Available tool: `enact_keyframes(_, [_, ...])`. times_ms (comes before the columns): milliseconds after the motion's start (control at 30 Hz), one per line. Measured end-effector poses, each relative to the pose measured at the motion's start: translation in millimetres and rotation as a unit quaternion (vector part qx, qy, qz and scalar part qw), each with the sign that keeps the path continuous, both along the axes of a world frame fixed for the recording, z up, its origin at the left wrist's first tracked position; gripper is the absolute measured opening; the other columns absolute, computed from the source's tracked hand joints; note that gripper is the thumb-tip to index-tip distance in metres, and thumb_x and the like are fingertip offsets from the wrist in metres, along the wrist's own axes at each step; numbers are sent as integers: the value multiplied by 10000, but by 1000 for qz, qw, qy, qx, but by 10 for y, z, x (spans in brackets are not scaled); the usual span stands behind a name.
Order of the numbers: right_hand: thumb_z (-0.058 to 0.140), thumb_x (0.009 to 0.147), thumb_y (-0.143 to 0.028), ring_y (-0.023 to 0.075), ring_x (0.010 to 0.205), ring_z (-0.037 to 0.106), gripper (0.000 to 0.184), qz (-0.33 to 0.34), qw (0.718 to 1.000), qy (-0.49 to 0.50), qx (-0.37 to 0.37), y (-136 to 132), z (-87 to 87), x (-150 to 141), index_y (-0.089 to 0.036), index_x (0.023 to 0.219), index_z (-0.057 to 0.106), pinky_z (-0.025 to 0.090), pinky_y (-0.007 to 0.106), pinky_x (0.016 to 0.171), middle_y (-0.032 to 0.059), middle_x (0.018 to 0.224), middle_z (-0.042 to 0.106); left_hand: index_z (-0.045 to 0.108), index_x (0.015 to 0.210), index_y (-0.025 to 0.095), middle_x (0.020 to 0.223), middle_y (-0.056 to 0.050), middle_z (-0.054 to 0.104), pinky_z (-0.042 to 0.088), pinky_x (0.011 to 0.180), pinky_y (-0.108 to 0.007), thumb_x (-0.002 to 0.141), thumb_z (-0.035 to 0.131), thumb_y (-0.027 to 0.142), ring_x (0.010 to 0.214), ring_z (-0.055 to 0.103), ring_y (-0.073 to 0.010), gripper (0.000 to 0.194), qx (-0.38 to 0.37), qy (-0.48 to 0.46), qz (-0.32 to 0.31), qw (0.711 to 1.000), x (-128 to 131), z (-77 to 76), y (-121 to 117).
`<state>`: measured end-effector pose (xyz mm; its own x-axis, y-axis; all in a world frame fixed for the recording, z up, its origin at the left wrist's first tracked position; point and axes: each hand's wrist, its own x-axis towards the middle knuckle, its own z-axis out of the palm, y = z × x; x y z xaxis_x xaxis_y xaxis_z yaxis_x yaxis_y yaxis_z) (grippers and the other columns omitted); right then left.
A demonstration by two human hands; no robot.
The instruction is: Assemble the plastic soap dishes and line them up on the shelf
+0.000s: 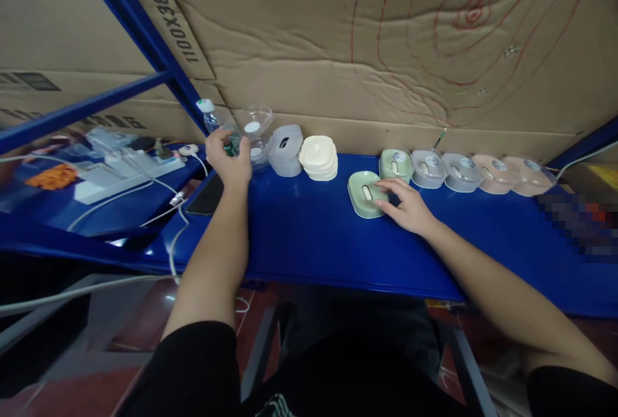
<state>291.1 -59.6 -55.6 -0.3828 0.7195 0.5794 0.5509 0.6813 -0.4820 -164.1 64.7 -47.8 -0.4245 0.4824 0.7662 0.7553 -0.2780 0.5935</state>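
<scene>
My left hand [228,158] is raised at the back left with fingers curved and thumb apart. It is nearest a clear plastic bottle [206,108] with a white cap, partly hidden behind it, and the stacked clear plastic covers [258,122]. Whether it touches either is hard to see. My right hand [407,205] grips the right side of a light green oval box [360,193] with a pale slot in its top. Grey slotted pieces [288,153] and a stack of cream trays [319,158] stand between the hands, towards the back.
Along the back right runs a row of covered boxes: green [396,165], grey ones [429,171] and pinkish ones [528,176]. A power strip [130,172] with cables lies left, near a dark flat object [207,195]. Cardboard [309,37] walls the blue table [309,237].
</scene>
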Motion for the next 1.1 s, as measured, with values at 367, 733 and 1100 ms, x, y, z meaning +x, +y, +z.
enact_keyframes(367, [711, 1010, -477, 341, 1318, 685, 431, 12, 999, -34, -33, 2, -41, 5, -286, 1395, 684, 554, 609, 1140, 119, 1394, 718, 717, 1230, 211, 1387, -122, 644, 414, 1215, -508, 918, 695, 228, 1341, 596, -316, 313, -94, -51, 52, 993, 42, -81, 22])
enact_keyframes(733, [880, 884, -442, 424, 1494, 560, 348, 53, 993, -101, -16, 83, -139, 70, -304, 1195, 808, 487, 733, 1186, 115, 1509, 679, 680, 1055, 208, 1267, -149, 658, 409, 1185, -629, 848, 757, 249, 1317, 588, -368, 224, -57, -57, 72, 994, 92, -65, 37])
enact_keyframes(1100, [735, 1012, -491, 288, 1218, 772, 250, 108, 994, 1, -22, -68, 25, -100, -302, 1151, 821, 646, 525, 1065, 65, 1209, 830, 627, 1404, 266, 1550, -172, 572, 401, 1204, -586, 792, 811, 775, 1426, 536, -399, 817, -27, 292, -360, 886, 1508, 170, -815])
